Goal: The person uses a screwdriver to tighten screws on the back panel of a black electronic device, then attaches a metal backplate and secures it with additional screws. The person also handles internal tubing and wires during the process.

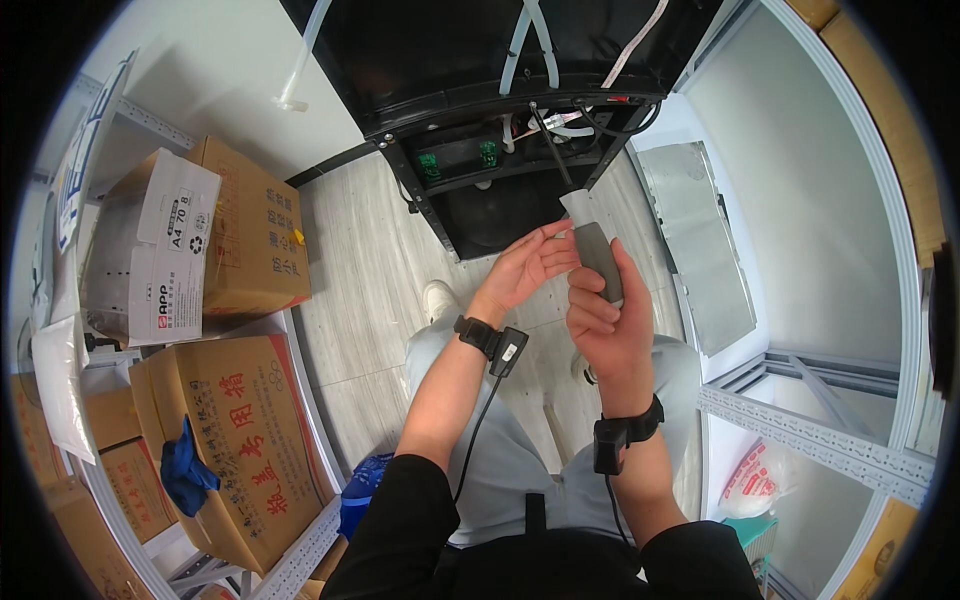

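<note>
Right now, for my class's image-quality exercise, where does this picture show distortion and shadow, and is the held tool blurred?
Head view: the upright shelf rail on the right bows toward the black rim; head view: the black cabinet's lower compartment sinks into shadow; head view: the gray-handled tool looks fairly sharp.

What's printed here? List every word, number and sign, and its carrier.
Wording not copied.
Upper cardboard box: dark characters.
White panel: black and red lettering, numbers, recycling sign.
Lower cardboard box: red characters.
Slanted white sheet: blue lettering, partial.
White plastic bag: red print, too blurred.
Small brown box: red characters, too small.
Left wrist device: label, too small.
</note>
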Available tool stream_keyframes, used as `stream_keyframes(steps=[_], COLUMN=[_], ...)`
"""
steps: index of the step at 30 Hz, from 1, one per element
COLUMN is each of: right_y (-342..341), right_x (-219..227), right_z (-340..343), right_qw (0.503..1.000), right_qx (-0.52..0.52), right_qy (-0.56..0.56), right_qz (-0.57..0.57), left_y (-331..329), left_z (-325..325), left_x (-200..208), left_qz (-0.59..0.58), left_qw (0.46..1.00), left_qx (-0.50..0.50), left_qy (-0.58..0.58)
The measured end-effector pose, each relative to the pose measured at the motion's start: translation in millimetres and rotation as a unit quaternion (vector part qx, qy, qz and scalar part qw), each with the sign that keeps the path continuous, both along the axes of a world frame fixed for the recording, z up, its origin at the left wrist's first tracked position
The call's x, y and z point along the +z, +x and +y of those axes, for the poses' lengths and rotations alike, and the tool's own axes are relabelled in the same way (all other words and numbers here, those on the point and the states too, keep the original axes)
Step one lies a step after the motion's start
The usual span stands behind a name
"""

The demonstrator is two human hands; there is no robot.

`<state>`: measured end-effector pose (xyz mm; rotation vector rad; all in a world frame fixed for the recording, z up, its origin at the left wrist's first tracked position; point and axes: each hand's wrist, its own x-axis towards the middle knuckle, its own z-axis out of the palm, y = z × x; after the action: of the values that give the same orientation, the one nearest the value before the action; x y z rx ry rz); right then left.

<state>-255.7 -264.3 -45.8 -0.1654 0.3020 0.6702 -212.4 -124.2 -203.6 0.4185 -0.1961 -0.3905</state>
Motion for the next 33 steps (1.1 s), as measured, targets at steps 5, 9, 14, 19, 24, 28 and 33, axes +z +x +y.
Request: stream_keyframes(steps=[5, 9, 14, 19, 24, 28, 33], right_y=[3, 2, 3, 4, 0, -1, 2], right_x=[-10, -10, -9, 2, 6, 19, 11], right_z=[-5, -5, -5, -2, 11, 13, 4], right_qw=[0.995, 0.99, 0.991, 0.999, 0.959, 0.899, 0.913], right_qx=[0.008, 0.005, 0.008, -0.016, -0.049, -0.054, -0.006], right_qy=[0.087, 0.121, 0.12, 0.025, -0.248, -0.376, -0.352], right_qz=[0.041, 0.067, 0.056, 0.032, -0.125, -0.217, -0.206], left_y=[-6, 8, 45, 59, 58, 57, 66], left_z=[3, 10, 14, 24, 29, 24, 35], left_x=[22, 71, 145, 172, 190, 196, 174], left_qz=[-0.004, -0.008, -0.007, 0.048, 0.115, 0.113, 0.098], left_qw=[0.995, 0.982, 0.967, 0.951, 0.938, 0.935, 0.921], left_qx=[0.088, 0.16, 0.201, 0.217, 0.208, 0.164, 0.192], left_qy=[0.041, 0.102, 0.158, 0.214, 0.254, 0.293, 0.324])
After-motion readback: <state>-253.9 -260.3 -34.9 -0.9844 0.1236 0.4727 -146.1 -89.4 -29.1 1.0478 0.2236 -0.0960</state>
